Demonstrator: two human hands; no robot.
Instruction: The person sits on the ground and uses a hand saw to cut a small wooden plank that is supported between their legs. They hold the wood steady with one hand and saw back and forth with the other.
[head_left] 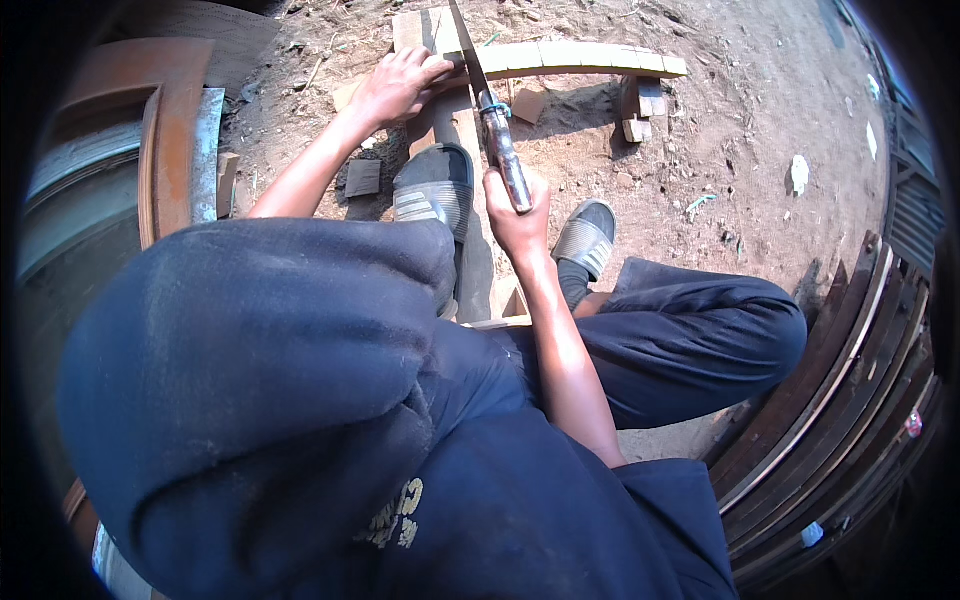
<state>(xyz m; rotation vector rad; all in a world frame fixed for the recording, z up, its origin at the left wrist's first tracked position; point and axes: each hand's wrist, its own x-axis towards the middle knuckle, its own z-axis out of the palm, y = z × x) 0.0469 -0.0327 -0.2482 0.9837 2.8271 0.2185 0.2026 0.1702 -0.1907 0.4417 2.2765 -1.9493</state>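
My right hand (pixel 518 210) is wrapped round the dark, worn handle of a handsaw (pixel 507 155). The saw's blade points away from me and crosses a pale, slightly curved wooden strip (pixel 580 59) marked with lines across it. Just left of the blade, my left hand (pixel 402 84) grips the strip's left part over a long plank (pixel 445 122); its fingertips are partly shaded. My left sandalled foot (pixel 433 185) rests on the plank, close below that hand. The strip's right end lies over small stacked wood blocks (pixel 640 105).
Brown wooden frames (pixel 180 130) lean at the left. Several long dark boards (pixel 830 370) are stacked at the lower right. My right sandalled foot (pixel 585 240) is on the dirt ground, where offcuts (pixel 363 178) and litter (pixel 799 175) lie.
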